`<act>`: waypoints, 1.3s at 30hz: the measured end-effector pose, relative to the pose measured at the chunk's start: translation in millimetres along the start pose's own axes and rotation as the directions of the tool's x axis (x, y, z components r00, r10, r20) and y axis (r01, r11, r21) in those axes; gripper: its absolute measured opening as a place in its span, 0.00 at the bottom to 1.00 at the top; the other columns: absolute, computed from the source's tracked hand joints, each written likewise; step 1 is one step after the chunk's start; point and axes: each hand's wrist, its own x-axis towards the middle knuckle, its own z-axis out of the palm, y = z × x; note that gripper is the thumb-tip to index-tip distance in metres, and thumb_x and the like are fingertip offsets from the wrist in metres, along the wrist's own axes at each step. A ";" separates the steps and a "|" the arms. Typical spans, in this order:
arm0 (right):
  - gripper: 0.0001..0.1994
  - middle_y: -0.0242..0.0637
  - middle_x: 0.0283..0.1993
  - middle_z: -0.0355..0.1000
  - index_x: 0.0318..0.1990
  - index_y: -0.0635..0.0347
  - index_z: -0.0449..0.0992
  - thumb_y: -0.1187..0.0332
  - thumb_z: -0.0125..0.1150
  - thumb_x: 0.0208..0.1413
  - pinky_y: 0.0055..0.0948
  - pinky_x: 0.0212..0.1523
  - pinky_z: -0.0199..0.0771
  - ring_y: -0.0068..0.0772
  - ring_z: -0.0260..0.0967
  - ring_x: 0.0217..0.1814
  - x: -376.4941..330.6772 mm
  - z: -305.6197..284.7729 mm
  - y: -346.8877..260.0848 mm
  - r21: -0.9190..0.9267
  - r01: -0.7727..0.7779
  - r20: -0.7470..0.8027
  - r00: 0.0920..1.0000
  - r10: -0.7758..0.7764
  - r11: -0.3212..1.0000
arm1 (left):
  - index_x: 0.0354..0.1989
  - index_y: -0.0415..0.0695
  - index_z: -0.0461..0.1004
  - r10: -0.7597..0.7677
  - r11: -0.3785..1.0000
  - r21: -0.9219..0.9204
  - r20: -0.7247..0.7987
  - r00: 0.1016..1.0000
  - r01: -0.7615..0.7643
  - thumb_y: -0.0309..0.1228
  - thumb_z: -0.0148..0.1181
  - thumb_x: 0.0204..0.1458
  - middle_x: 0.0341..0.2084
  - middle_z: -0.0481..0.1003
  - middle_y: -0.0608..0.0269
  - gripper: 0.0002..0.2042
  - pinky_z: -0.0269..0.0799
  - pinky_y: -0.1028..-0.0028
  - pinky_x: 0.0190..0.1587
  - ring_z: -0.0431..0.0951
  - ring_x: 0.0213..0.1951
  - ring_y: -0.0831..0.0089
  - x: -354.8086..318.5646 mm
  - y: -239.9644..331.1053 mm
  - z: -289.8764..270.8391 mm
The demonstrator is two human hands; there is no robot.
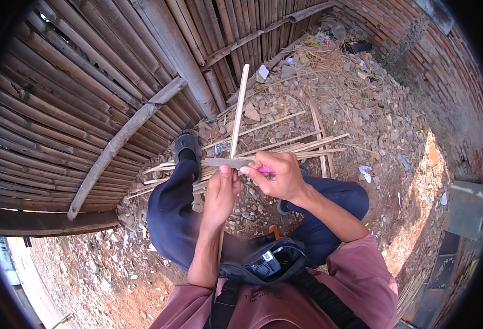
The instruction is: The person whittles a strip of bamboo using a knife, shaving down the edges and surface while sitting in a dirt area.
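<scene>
A knife with a pink handle and a grey blade (223, 163) is gripped in my right hand (281, 174). Its blade lies across a long, pale bamboo strip (240, 109), close above my left hand (221, 193). The left fingers are closed round the strip, with the thumb up near the blade. The strip's upper part points away from me and its lower end runs back along my left forearm. Several similar bamboo strips (301, 147) lie on the ground beyond my hands, by my feet.
A bamboo slat wall (104, 88) rises on the left, a brick wall (449, 66) on the right. Stony, littered ground (362, 104) lies between them. My shoe (187, 143) stands by the strips. An open black bag (269, 263) hangs at my waist.
</scene>
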 end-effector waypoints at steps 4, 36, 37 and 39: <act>0.14 0.38 0.19 0.73 0.26 0.60 0.75 0.68 0.76 0.56 0.35 0.21 0.66 0.37 0.72 0.18 0.0 0.8 -2.5 0.000 -0.004 -0.017 1.000 0.004 1.000 | 0.31 0.44 0.64 -0.026 1.000 0.011 0.002 1.000 0.026 0.56 0.34 0.76 0.18 0.60 0.72 0.29 0.55 0.74 0.28 0.57 0.23 0.81 1.0 1.3 0.1; 0.15 0.36 0.15 0.68 0.26 0.61 0.73 0.66 0.75 0.58 0.33 0.21 0.64 0.34 0.68 0.15 1.5 -2.7 4.4 0.074 -0.103 0.044 0.994 0.099 0.992 | 0.31 0.46 0.64 -0.127 0.978 -0.144 0.147 0.981 0.149 0.56 0.32 0.76 0.18 0.58 0.76 0.28 0.49 0.77 0.25 0.54 0.21 0.84 4.6 -6.6 -8.2; 0.15 0.36 0.15 0.67 0.26 0.61 0.73 0.66 0.75 0.58 0.33 0.21 0.64 0.34 0.68 0.15 1.6 -3.0 5.1 0.081 -0.106 0.055 0.993 0.102 0.991 | 0.31 0.46 0.65 -0.123 0.979 -0.142 0.162 0.979 0.147 0.56 0.32 0.77 0.18 0.58 0.77 0.28 0.49 0.77 0.25 0.54 0.21 0.84 4.3 -7.5 -9.7; 0.15 0.36 0.15 0.68 0.26 0.61 0.73 0.66 0.75 0.57 0.33 0.21 0.64 0.34 0.69 0.15 2.3 -3.1 3.1 0.057 -0.085 0.040 0.996 0.082 0.995 | 0.32 0.45 0.66 -0.117 0.981 -0.140 0.122 0.986 0.134 0.56 0.32 0.77 0.18 0.58 0.77 0.29 0.50 0.77 0.26 0.54 0.21 0.84 3.4 -7.6 -6.0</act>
